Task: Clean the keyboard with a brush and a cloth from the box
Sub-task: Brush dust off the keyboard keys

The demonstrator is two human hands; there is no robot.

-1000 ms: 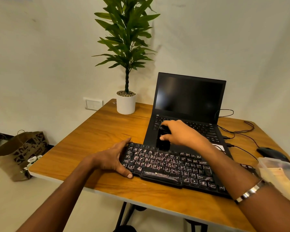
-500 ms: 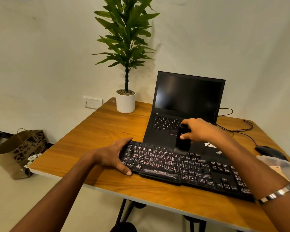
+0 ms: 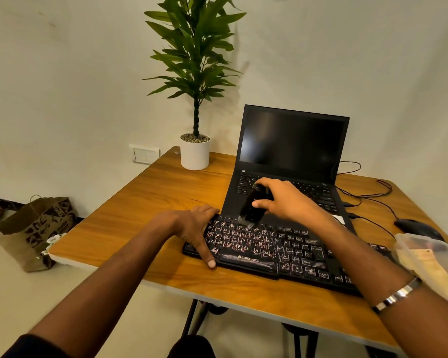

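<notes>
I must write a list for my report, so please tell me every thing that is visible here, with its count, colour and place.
keyboard: 1, black, front of table, before the laptop
brush: 1, black, on the keyboard's far edge
laptop: 1, black, open, behind keyboard
table: 1, wooden brown
potted plant: 1, green in white pot, far corner of table
mouse: 1, black, table's right side
cables: several, black, right of laptop
plastic box: 1, clear, right edge
paper bag: 1, brown, floor at left
wall socket: 1, white, wall
bracelet: 1, silver, right wrist
left hand: holds keyboard's left end
right hand: grips brush
</notes>
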